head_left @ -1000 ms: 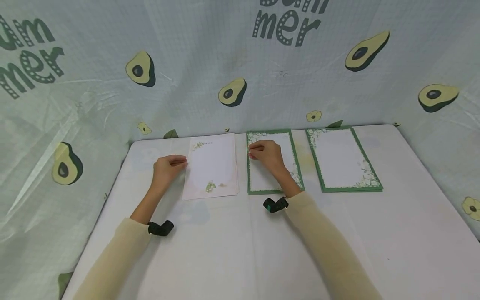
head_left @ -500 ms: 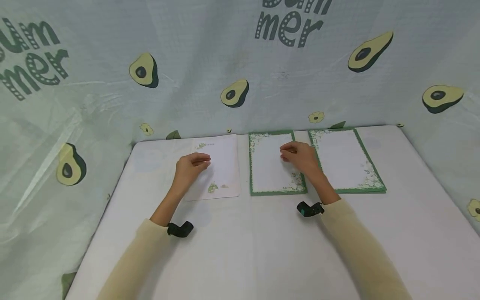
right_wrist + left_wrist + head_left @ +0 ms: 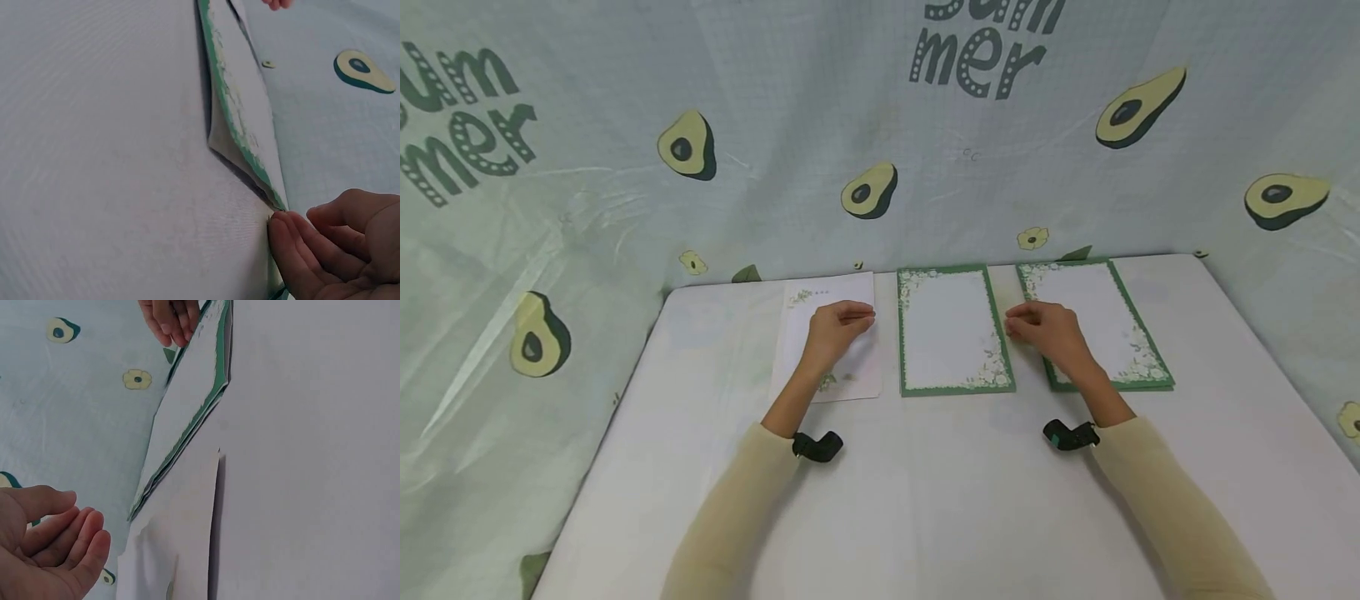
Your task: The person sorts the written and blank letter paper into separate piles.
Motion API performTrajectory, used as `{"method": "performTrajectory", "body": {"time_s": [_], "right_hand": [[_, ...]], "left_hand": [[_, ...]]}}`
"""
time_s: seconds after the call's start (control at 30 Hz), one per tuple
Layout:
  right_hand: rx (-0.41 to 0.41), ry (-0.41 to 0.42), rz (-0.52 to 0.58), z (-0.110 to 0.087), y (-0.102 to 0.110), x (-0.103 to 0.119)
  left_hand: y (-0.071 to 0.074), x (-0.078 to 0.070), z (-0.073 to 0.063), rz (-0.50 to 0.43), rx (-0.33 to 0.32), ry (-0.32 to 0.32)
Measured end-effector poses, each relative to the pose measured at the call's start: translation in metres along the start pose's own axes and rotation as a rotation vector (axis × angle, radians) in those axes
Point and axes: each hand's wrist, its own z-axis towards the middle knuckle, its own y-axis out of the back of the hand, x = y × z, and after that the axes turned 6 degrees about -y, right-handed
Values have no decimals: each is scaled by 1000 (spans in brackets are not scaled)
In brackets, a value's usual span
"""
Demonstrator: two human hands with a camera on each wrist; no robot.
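The green-bordered paper (image 3: 951,329) in the middle of the row lies on a white table (image 3: 917,508), between a pale sheet (image 3: 793,325) on the left and a second green-bordered pile (image 3: 1093,308) on the right. We judge it light, smooth and easily creased, likely to bend if lifted by one corner and best pinched along both long edges, since the left wrist view shows us its layers slightly parted. We see the left hand (image 3: 835,332) above the pale sheet's right part, fingers loosely curved, thumb apart, holding nothing. The right hand (image 3: 1051,332), also loosely curved, has no paper in its grasp that we can see; its fingertips are at the middle paper's right edge, touching or not we cannot tell. Half a second ago, we saw the hands over the pale sheet and the middle paper; both have shifted rightward, while the papers look unmoved. Behind hangs an avocado-print cloth (image 3: 775,100).
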Motion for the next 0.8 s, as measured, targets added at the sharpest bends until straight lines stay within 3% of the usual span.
{"method": "performTrajectory", "body": {"time_s": [0.27, 0.6, 0.8], "right_hand": [[30, -34, 0, 2, 1, 0], [93, -9, -110, 11, 3, 4], [112, -5, -126, 15, -2, 5]], "left_hand": [[-21, -4, 7, 0, 63, 71], [-33, -8, 19, 28, 147, 156], [-37, -8, 21, 45, 138, 194]]}}
